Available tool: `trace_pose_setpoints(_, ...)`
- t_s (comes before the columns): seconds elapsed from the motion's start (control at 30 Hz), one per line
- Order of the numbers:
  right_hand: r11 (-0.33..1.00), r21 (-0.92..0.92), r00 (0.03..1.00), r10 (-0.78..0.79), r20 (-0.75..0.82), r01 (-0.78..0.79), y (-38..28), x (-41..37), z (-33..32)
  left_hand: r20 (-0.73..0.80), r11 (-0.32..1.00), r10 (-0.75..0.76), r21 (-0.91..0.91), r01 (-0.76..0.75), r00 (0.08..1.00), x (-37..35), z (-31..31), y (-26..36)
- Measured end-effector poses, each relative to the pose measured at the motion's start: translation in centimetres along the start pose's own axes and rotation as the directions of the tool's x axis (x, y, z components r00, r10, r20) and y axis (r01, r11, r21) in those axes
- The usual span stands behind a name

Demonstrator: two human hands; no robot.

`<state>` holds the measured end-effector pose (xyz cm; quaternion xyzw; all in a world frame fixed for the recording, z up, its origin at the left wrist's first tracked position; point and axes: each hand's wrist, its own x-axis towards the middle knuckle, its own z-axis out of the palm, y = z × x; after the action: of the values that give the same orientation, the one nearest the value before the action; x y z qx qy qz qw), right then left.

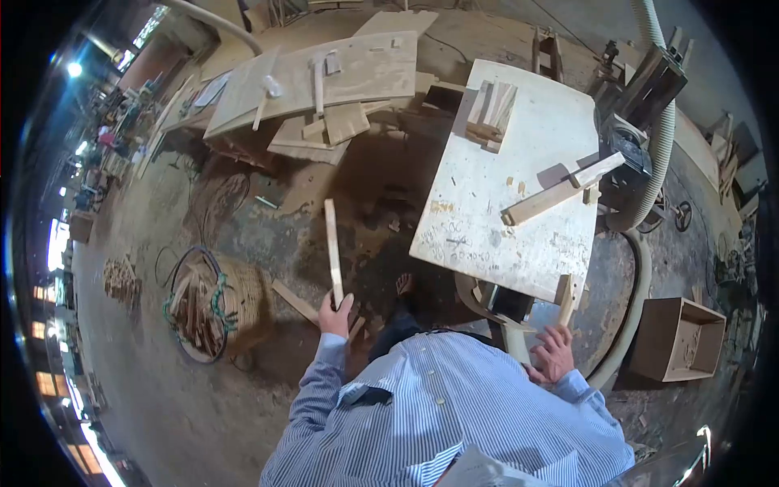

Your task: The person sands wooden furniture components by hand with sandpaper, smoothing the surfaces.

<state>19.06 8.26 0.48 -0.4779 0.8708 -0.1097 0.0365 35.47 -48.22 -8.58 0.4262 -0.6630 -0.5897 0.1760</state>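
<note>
My left hand [335, 315] is closed round the lower end of a long, narrow wooden strip [332, 243], which stands out over the floor. On the right, my right hand [553, 355] has its fingers apart and somewhat curled, just below a short wooden piece [566, 300] at the near edge of the white-topped table [487, 183]. Whether its fingertips touch that piece is hard to tell. Farther up the tabletop lie a wooden bar [544, 203] with a lighter piece [598, 169] at its end, and a stack of wooden blocks [491, 109].
A woven basket of wood offcuts [243, 304] stands at the left. Ahead is a plywood-topped bench [365, 69] with loose pieces. A machine [629, 150] with a ribbed hose [665, 138] borders the table's right side. An open wooden box [677, 339] sits on the floor at right.
</note>
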Motion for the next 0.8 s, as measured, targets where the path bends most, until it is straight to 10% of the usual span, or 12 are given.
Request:
trace_pose_setpoints(0.17,0.913,-0.065,0.915,0.403,-0.010,-0.402,-3.2,-0.7,0.3,0.143,0.998,0.040,-0.062,-0.032,0.989,10.1,6.8,6.8)
trace_pose_setpoints(0.27,0.683,0.012,0.675,0.725,-0.140,-0.731,-5.5,0.1,1.5,0.200,0.995,0.095,-0.054,-0.086,0.975,16.3,9.8,7.9)
trace_pose_setpoints(0.37,0.305,0.341,0.248,0.948,-0.201,-0.889,-7.9,0.7,4.1,0.263,0.998,0.021,-0.069,-0.003,0.965,21.1,12.2,10.2)
trace_pose_setpoints(0.4,0.298,0.345,0.243,0.950,-0.196,-0.890,-8.1,0.4,5.5,0.266,0.998,0.021,-0.062,-0.004,0.964,23.0,12.9,10.6)
trace_pose_setpoints(0.47,-0.172,0.606,-0.174,0.983,0.056,-0.777,-6.9,-1.0,8.7,0.320,0.987,0.025,-0.158,0.028,0.947,27.5,14.0,11.2)
trace_pose_setpoints(0.8,-0.006,0.536,-0.083,0.989,-0.119,-0.844,-6.8,-1.6,9.4,0.014,0.973,0.121,0.196,-0.121,0.993,57.4,11.6,18.7)
